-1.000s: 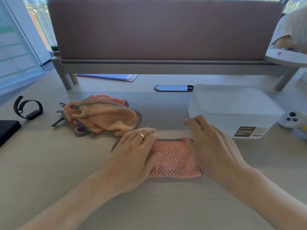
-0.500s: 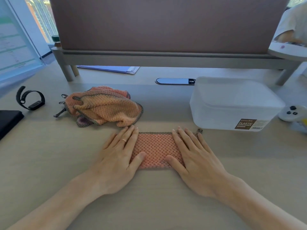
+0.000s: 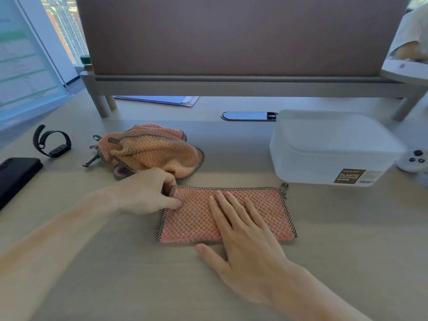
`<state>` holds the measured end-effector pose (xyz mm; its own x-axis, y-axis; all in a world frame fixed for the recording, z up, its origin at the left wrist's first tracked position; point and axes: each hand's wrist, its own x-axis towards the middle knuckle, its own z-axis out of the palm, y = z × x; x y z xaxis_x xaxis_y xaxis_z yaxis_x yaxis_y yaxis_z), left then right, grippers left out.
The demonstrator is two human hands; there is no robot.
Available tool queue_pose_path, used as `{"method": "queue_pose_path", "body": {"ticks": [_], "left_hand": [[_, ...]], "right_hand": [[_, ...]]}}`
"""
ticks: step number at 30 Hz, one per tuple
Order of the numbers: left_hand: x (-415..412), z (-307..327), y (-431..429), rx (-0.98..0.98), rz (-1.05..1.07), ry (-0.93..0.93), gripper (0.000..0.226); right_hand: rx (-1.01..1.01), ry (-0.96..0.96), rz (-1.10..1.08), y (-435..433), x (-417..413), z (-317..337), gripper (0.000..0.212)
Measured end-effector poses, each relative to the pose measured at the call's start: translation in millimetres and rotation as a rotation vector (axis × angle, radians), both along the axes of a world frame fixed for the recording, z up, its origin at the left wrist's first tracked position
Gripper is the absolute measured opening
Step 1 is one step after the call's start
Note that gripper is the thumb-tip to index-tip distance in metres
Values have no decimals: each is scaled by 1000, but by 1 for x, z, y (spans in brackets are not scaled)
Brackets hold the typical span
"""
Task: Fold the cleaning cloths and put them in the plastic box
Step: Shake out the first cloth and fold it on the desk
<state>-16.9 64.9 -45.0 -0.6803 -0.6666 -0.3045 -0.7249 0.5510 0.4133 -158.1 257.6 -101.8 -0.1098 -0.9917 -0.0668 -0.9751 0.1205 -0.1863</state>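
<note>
A folded pink cloth [image 3: 261,205] with checked trim lies flat on the desk in front of me. My left hand [image 3: 148,193] pinches its far left corner between thumb and fingers. My right hand [image 3: 243,237] rests flat on the cloth's middle, fingers spread. A loose heap of orange and pink cloths [image 3: 152,151] sits behind my left hand. The white plastic box [image 3: 324,154] stands to the right with its lid on, just behind the folded cloth's right end.
A black wristband [image 3: 52,142] and a dark phone [image 3: 16,177] lie at the left. A white controller [image 3: 414,159] sits right of the box. A grey shelf with a brown panel [image 3: 231,84] spans the back; a person sits beyond, far right.
My left hand slid off the cloth's top to its far left corner and pinched it. My right hand shifted to the cloth's middle. More of the cloth now shows.
</note>
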Motion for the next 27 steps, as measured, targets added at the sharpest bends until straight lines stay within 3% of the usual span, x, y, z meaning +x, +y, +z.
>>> {"method": "queue_pose_path", "body": {"ticks": [4, 6, 9, 11, 14, 17, 20, 23, 27], "left_hand": [[-13, 21, 3, 407, 115, 180, 17], [-30, 32, 12, 480, 170, 319, 21], [-65, 47, 29, 477, 176, 441, 32], [-89, 50, 39, 476, 120, 427, 31], [-121, 41, 52, 454, 27, 352, 24], [-144, 26, 67, 425, -50, 230, 21], [-156, 13, 77, 458, -57, 173, 29], [-160, 4, 75, 478, -40, 184, 32], [-157, 5, 65, 443, -101, 192, 18]], "right_hand": [[-10, -22, 10, -1, 0, 0, 87], [-36, -114, 24, 0, -4, 3, 86], [-162, -576, -39, 9, -22, 21, 76], [-288, -948, -210, 22, -39, 33, 69], [-332, -1240, -416, 38, -62, 42, 63], [-281, -1271, -522, 44, -75, 44, 58], [-155, -1094, -559, 46, -84, 42, 60], [-126, -1023, -581, 46, -90, 35, 48], [-207, -1036, -591, 46, -99, 26, 20]]}}
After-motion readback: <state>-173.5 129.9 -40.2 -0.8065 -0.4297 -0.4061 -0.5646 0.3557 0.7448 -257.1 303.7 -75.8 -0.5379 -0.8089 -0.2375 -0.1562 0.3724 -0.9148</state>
